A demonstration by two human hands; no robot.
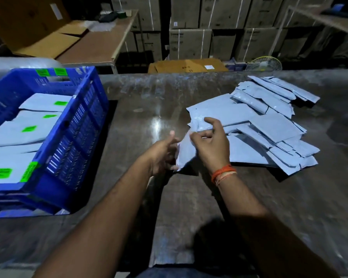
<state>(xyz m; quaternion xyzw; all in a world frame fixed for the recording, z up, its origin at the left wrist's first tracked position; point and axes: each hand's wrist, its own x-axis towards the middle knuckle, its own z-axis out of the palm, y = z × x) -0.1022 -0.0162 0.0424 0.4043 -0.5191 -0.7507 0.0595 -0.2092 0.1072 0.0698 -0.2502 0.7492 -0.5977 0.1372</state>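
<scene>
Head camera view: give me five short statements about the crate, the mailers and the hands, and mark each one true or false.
1. The blue crate stands left of the hands. True.
2. The mailers in the crate carry red labels. False: they carry green labels.
3. The right hand has an orange band at its wrist. True.
4. The loose pile of mailers lies inside the crate. False: it lies on the table, right of the hands.
5. Both hands are empty. False: the left hand and the right hand hold a grey mailer between them.
</scene>
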